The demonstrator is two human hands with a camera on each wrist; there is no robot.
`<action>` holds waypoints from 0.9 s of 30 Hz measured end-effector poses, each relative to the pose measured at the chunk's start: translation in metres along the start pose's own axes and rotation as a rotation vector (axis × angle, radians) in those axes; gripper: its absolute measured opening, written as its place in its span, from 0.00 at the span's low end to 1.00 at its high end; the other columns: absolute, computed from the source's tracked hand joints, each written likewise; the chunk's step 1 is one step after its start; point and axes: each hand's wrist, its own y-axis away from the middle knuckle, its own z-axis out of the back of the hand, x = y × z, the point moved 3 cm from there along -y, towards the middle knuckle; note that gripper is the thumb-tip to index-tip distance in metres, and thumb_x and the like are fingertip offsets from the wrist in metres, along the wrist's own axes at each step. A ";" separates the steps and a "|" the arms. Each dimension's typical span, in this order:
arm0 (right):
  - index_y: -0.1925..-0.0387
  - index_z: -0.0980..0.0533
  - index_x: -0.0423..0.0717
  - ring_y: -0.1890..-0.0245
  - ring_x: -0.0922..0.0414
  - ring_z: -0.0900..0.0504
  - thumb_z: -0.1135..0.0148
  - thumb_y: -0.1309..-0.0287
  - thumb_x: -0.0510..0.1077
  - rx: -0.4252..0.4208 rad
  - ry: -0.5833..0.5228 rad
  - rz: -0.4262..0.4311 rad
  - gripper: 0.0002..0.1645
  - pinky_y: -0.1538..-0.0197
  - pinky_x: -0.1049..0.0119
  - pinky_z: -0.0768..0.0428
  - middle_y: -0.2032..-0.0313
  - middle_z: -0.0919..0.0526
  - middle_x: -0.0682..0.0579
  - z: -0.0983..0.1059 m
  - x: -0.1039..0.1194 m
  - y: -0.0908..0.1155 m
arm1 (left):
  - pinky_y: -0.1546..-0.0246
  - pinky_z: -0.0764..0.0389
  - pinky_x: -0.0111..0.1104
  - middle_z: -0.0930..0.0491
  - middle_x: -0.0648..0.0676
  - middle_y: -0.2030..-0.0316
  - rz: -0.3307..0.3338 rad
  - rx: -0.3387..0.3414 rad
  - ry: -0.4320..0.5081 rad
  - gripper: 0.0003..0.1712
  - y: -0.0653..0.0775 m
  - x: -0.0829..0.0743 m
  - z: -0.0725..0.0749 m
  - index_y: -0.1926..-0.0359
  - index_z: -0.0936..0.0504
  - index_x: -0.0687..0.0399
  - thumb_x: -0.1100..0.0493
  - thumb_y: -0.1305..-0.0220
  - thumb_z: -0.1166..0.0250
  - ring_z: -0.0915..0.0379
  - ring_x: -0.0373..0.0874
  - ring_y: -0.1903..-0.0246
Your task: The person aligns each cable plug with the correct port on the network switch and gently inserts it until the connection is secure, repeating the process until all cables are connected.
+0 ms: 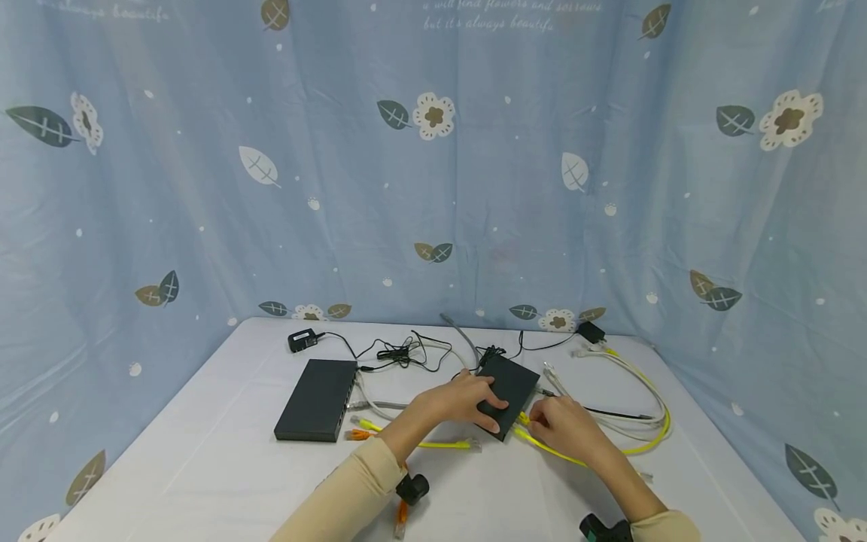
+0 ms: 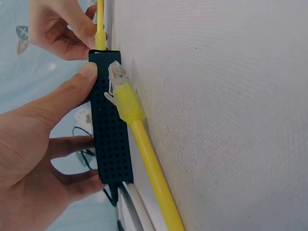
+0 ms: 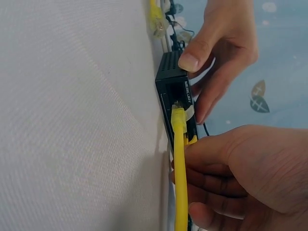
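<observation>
Gripping slim black box (image 1: 512, 385) (perforated side), left hand (image 1: 463, 399); right hand (image 1: 561, 425) pinching yellow plug (image 3: 192, 140)

The curtain (image 1: 339, 203) is blue, patterned with white-and-brown flowers, leaves in brown, white and grey-green, and white script. The table (image 1: 203, 467) is white, the sleeves (image 1: 348, 493) beige. The large box (image 1: 314, 403) and the white-lettered small box (image 1: 511, 385) are black, the yellow cable (image 2: 156, 178) bright, the orange cable (image 1: 402, 516) vivid.
</observation>
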 end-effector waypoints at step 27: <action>0.73 0.16 0.45 0.80 0.68 0.29 0.31 0.45 0.43 0.019 0.012 -0.053 0.06 0.73 0.72 0.28 0.79 0.21 0.63 -0.006 -0.002 -0.003 | 0.26 0.48 0.55 0.26 0.48 0.35 0.015 -0.005 0.000 0.28 0.004 -0.002 0.005 0.41 0.19 0.34 0.40 0.44 0.30 0.44 0.48 0.26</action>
